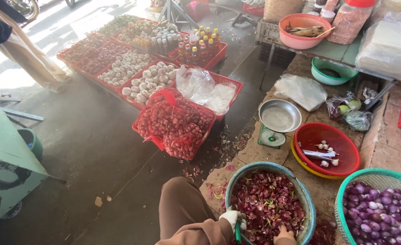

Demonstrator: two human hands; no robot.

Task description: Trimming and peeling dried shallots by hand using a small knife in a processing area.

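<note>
Left hand (232,219): gloved, fist closed round a green-handled tool (237,234), probably a knife, at the near rim of the basin.
Right hand (285,235): bare, fingers dug into the peelings; grip unclear.
Basin (310,213): teal, heaped with red shallot skins (266,202), directly under both hands.
Peeled shallots (381,213): green basket, just right.

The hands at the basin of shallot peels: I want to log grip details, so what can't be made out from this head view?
- Right hand: cut off by the bottom edge and half buried in the shallot peels; its grip is hidden.
- Left hand: gloved, around a green handle; the tool's end runs off the bottom edge.
- Red basin: the white item beside the garlic cloves is too small to identify.
</note>
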